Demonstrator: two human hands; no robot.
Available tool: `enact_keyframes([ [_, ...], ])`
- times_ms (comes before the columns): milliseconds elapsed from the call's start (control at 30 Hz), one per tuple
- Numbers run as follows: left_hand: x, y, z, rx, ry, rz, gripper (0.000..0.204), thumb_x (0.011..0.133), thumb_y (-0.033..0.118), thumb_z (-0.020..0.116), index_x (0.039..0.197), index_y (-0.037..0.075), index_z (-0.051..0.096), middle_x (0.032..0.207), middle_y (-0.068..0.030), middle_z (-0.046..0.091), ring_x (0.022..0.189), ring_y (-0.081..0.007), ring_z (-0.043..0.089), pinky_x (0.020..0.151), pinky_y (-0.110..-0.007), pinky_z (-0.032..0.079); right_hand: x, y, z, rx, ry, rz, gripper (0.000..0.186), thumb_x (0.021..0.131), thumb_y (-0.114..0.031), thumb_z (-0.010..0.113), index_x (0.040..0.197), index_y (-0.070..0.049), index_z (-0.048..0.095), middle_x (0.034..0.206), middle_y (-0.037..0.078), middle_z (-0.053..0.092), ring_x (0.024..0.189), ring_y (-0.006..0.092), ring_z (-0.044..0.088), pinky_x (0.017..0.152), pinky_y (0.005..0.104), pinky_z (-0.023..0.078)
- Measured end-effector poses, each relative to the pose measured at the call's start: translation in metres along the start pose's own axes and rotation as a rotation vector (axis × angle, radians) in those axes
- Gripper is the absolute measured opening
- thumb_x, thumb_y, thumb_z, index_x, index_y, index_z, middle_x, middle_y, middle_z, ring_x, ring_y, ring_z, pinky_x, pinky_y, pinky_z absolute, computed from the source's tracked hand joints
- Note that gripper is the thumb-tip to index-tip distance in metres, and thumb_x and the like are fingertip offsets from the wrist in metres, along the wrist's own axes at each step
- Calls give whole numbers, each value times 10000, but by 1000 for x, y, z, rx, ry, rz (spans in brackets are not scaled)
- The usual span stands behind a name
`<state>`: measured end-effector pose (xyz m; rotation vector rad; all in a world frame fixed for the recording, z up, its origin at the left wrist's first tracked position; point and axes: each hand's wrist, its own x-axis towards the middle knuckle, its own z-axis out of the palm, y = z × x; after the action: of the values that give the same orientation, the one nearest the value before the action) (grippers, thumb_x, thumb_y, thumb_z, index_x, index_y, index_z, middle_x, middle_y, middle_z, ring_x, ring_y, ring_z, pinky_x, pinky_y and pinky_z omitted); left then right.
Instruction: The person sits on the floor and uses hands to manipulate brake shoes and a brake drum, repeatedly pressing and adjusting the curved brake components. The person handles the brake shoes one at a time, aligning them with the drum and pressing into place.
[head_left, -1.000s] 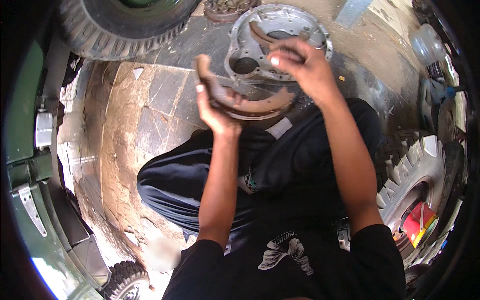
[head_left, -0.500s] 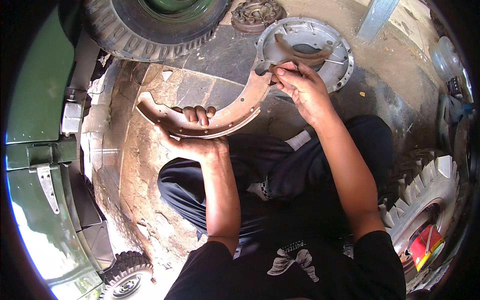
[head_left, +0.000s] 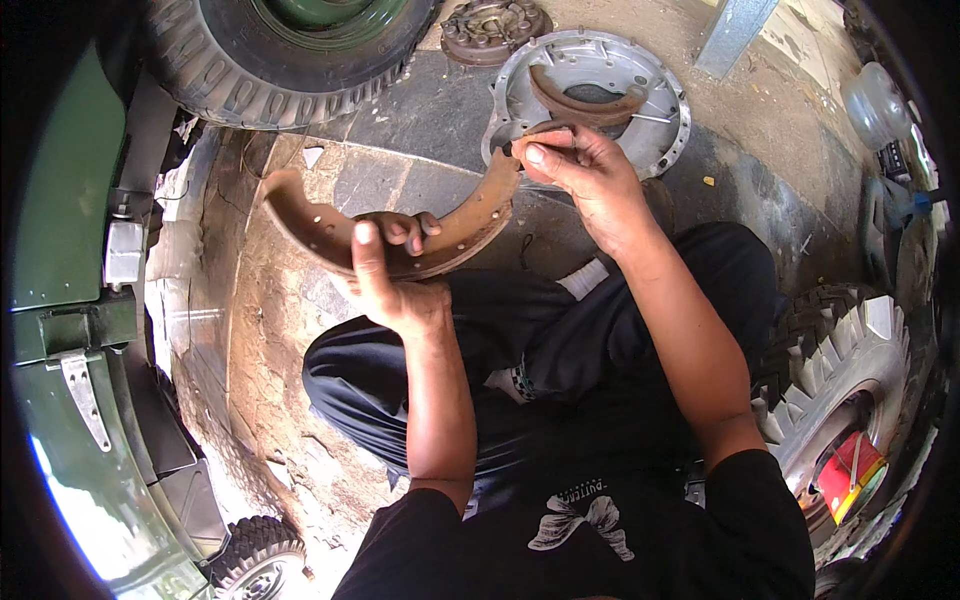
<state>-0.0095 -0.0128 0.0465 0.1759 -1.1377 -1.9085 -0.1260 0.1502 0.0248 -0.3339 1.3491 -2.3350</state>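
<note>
A rusty, curved brake shoe with small holes along it is held up above my lap. My left hand grips the middle of its arc, thumb on the near side and fingers curled over from behind. At the shoe's right end, my right hand pinches a small folded reddish-brown piece of sandpaper. The sandpaper is at or against that end; the fingers partly hide the contact. Beyond, a second brake shoe lies inside a round grey metal housing on the floor.
A rusty round clutch-like part sits behind, beside a large tyre. Green vehicle bodywork stands along the left. To the right are another tyre, a red can and a clear plastic bottle. A metal post rises at the back.
The brake shoe has tilted in my left hand, and the thumb has come up over its near edge. My right hand still holds the sandpaper at the shoe's right end. The view has shifted slightly.
</note>
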Motion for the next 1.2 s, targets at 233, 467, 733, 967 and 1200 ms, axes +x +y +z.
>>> enact_keyframes([
  [233,-9,-9,18,113,-21,20,507,895,-46,736,1300,21,439,839,-117,661,643,-162,621,580,-316,547,-7,-4,6,43,-125,47,195,990,-147,698,1123,-8,722,976,36,718,894,92,654,778,235,513],
  [467,-15,-24,21,225,-123,-85,442,888,-69,719,1269,27,517,1003,-138,689,672,-140,615,587,-293,533,-12,7,8,135,-198,164,223,960,-133,737,1145,-8,726,1035,55,739,897,111,693,802,268,585],
  [733,-20,-29,23,223,-176,-160,342,846,-71,796,1028,39,528,850,-45,638,656,-79,589,577,-234,490,-14,3,12,79,-166,72,219,980,-108,702,1157,21,715,992,59,737,803,107,673,738,284,600],
  [967,-19,-33,20,186,-174,-185,317,862,-74,765,1053,35,536,875,-69,658,649,-98,592,564,-246,494,-13,1,10,50,-202,57,224,971,-129,718,1136,22,728,949,56,732,752,95,630,701,291,583],
  [1200,-18,-28,25,139,-161,-196,326,862,-90,763,1048,32,525,852,-62,647,650,-94,593,569,-251,491,-12,4,9,-17,-153,14,243,979,-157,714,1167,-5,729,1029,54,757,845,99,686,731,252,548],
])
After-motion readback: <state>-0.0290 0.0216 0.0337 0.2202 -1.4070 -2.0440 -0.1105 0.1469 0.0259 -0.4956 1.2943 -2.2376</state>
